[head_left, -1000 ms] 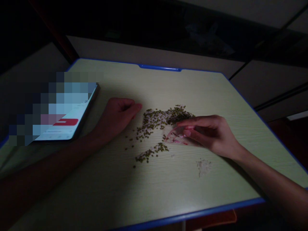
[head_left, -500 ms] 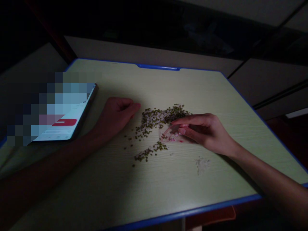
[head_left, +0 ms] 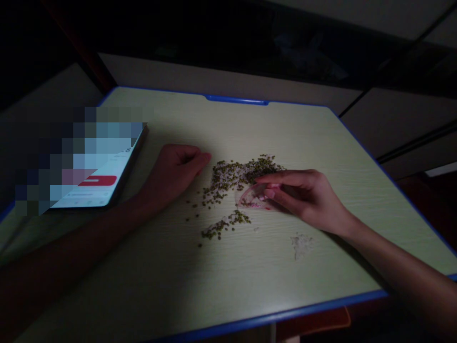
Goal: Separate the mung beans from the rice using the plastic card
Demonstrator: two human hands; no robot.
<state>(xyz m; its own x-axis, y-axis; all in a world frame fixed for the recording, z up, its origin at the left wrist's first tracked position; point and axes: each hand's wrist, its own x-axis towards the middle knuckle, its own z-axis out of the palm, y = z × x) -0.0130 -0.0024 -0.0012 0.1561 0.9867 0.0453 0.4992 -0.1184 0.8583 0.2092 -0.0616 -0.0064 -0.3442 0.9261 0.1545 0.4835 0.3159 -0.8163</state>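
Note:
A pile of green beans mixed with white grains [head_left: 237, 174] lies in the middle of the pale green table [head_left: 250, 128]. A smaller heap of green beans [head_left: 224, 225] sits just in front of it. My right hand [head_left: 307, 195] pinches a small clear plastic piece with red print [head_left: 252, 199], its edge resting on the table at the pile's near side. My left hand [head_left: 174, 169] rests on the table left of the pile, fingers curled loosely, holding nothing.
A lit phone [head_left: 96, 178] lies at the table's left. A small patch of white grains [head_left: 302, 244] sits near my right forearm. The table has a blue rim [head_left: 285, 314]; the surroundings are dark.
My right hand has drawn the plastic piece a little to the left along the pile's near edge. The left hand has stayed put.

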